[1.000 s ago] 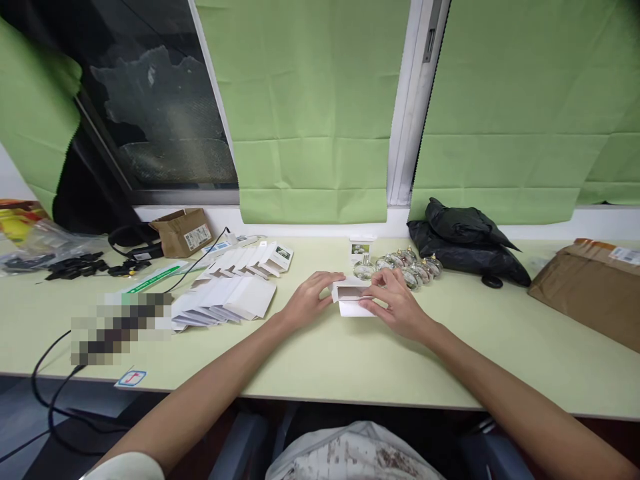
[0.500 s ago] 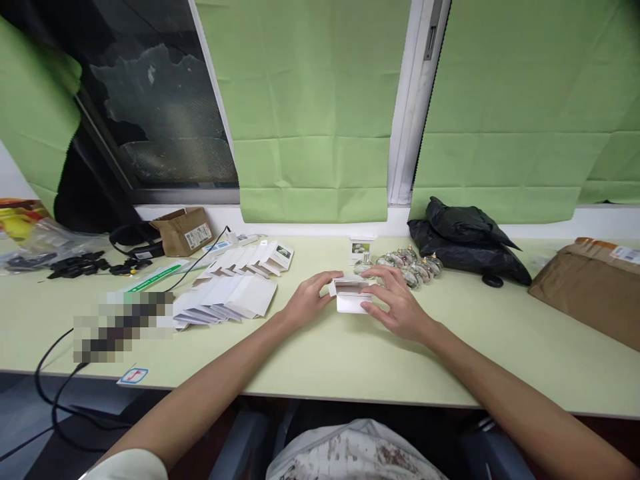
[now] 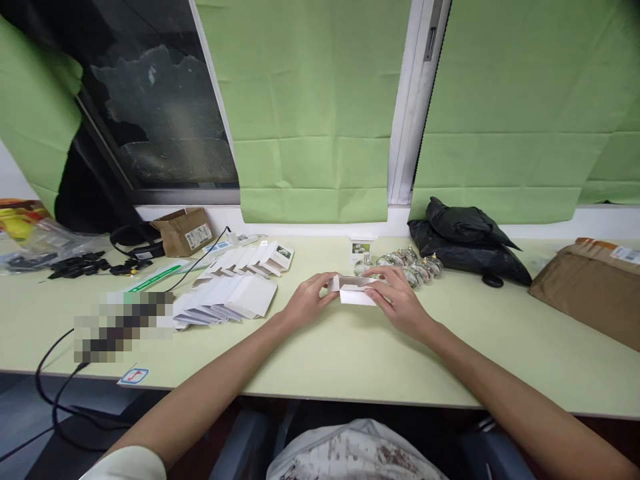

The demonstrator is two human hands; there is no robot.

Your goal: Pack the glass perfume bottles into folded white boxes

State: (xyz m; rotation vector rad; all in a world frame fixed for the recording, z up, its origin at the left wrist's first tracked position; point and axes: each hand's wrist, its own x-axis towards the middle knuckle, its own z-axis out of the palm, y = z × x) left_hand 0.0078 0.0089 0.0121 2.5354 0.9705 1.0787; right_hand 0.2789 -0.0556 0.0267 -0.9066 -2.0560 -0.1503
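Note:
A small white cardboard box (image 3: 356,294) is held above the table between my two hands, its opening and one flap facing me. My left hand (image 3: 311,298) grips the box's left end between thumb and fingers. On the other side, my right hand (image 3: 400,300) has its thumb on the flap edge and its fingers over the right end. Just behind the box lie several round glass bottles (image 3: 413,270) with gold-coloured tops. A white box with a picture (image 3: 360,248) stands upright behind them, and one clear bottle (image 3: 363,264) is in front of it, partly hidden.
Left of my hands lie two rows of white flattened or folded boxes (image 3: 245,293). Farther left are a cable, a brown carton (image 3: 185,232) and black small parts (image 3: 80,265). Black plastic bags (image 3: 465,240) and a large brown package (image 3: 590,287) lie to the right.
The box has tilted and shifted slightly right, its flap now looking shallower. My right thumb has moved up along the flap edge, and the right fingers have closed in on the box.

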